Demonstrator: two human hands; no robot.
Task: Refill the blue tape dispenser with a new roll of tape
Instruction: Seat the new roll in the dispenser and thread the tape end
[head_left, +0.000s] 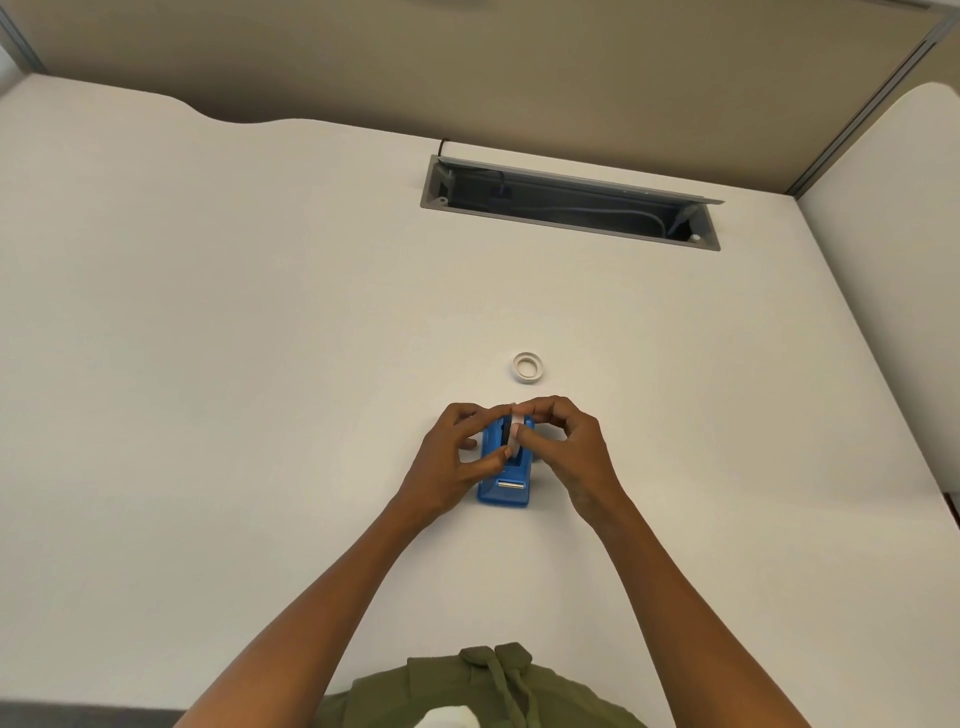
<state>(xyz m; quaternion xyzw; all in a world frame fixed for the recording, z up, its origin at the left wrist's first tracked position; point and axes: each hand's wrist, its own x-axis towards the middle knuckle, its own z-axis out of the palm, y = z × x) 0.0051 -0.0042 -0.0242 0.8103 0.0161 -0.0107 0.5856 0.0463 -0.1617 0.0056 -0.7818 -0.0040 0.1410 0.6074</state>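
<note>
The blue dispenser (505, 475) stood on the white desk (260, 364) just in front of the person, its metal cutter toward them. Both hands were at its open top: the left hand (457, 457) and the right hand (569, 447) each pinched the edge of a pale roll (516, 439) held on edge in or just above the well of the dispenser. Whether the roll already sat on its seat or hung a little above it could not be told, since fingers covered most of it. A little beyond the hands, apart from the dispenser, a thin white ring (529, 368) lay flat on the desk; it looked like a spent core, though it was too small to be sure. If so, the old roll was out and the fresh one was going in, so the task seemed past its midpoint. Still to do, by the look of it: press the roll fully home, draw the free end forward and stick it over the cutter. No tape showed on the cutter yet. Farther back a cable tray (571, 205) lay open in the desk.
</note>
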